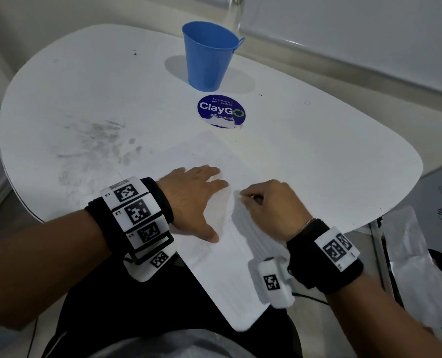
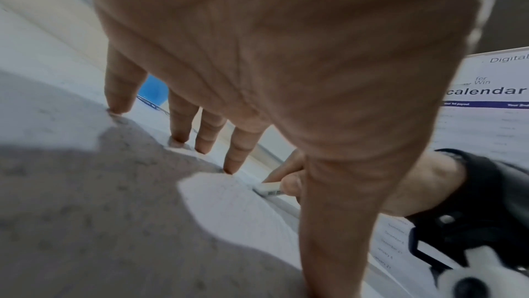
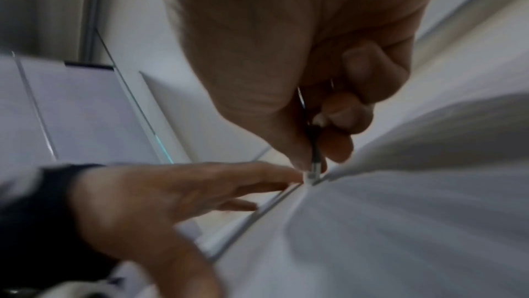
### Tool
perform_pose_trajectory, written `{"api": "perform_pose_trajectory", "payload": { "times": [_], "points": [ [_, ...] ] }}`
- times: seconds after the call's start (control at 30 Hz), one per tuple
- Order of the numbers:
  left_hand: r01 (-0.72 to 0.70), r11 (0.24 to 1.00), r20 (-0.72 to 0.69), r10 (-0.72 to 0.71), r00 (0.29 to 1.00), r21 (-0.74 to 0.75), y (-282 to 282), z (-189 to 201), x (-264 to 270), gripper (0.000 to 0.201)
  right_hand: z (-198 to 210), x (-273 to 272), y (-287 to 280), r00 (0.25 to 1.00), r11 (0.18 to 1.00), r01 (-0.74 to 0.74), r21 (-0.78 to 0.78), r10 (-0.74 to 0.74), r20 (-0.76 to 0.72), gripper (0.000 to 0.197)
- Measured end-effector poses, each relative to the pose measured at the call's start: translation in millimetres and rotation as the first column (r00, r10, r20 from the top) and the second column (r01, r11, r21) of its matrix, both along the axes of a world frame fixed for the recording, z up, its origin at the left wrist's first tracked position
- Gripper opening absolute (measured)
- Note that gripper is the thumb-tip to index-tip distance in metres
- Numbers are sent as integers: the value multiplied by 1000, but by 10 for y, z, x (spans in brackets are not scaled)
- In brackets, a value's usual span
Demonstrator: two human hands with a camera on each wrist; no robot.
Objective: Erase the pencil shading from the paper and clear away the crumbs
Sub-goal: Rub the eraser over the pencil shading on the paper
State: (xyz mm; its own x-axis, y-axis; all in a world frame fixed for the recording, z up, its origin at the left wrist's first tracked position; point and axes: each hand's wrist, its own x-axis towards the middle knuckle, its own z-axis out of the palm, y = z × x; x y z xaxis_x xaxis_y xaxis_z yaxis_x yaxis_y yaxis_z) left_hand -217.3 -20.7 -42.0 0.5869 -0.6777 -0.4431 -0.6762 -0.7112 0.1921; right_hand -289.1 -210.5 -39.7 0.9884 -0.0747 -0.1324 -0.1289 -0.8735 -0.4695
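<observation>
A white sheet of paper (image 1: 214, 270) lies on the white table (image 1: 318, 156), and its near end hangs over the table's front edge. My left hand (image 1: 207, 205) rests flat on the paper with fingers spread and straight. Just to its right, my right hand (image 1: 248, 198) pinches a small white eraser (image 1: 237, 194) with its tip against the paper. The left wrist view shows the eraser (image 2: 269, 189) held between thumb and finger, touching the sheet. In the right wrist view the eraser (image 3: 310, 176) meets the paper beside my left index finger (image 3: 257, 174). Any shading or crumbs are too faint to make out.
A blue bucket-shaped cup (image 1: 209, 55) stands at the back of the table, with a round blue ClayGo sticker (image 1: 221, 111) in front of it. Grey pencil smudges (image 1: 93, 143) mark the table's left side. A printed poster (image 1: 436, 228) lies off the table's right edge.
</observation>
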Motion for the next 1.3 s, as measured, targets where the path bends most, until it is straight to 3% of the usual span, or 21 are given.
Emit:
{"api": "perform_pose_trajectory", "payload": {
  "times": [0.07,0.23,0.37,0.5,0.67,0.8,0.93,1.1,1.23,1.3],
  "points": [
    [9,1000,-4,-8,1000,14,-6,2,0,117,44,-17,48,999,999,-39,12,39,-18,19],
    [20,999,26,-20,999,28,-13,16,-21,121,90,208,-196,984,982,179,-60,-176,39,20],
    [27,999,38,-29,999,44,-22,18,-15,124,52,76,44,1000,998,-10,-63,9,-19,22],
    [17,999,47,-19,999,38,-21,15,-29,123,131,283,-189,991,988,133,-81,-134,-15,18],
    [21,999,47,-23,999,49,-30,38,-28,123,119,143,-11,995,998,-35,-58,30,-96,19],
    [21,999,50,-23,998,39,-29,49,-36,122,122,321,-195,987,985,156,-72,-158,-29,17],
    [30,999,53,-32,998,34,-19,67,-41,120,119,182,41,995,995,-37,-88,29,-96,19],
    [30,999,56,-32,998,39,-15,72,-51,120,137,389,-148,988,985,134,-113,-142,-67,17],
    [28,999,64,-30,998,31,-10,77,-52,117,117,255,106,992,991,-34,-126,18,-122,18],
    [27,999,67,-29,997,26,-4,77,-52,117,133,362,0,992,988,46,-149,-62,-109,17]
  ]
}}
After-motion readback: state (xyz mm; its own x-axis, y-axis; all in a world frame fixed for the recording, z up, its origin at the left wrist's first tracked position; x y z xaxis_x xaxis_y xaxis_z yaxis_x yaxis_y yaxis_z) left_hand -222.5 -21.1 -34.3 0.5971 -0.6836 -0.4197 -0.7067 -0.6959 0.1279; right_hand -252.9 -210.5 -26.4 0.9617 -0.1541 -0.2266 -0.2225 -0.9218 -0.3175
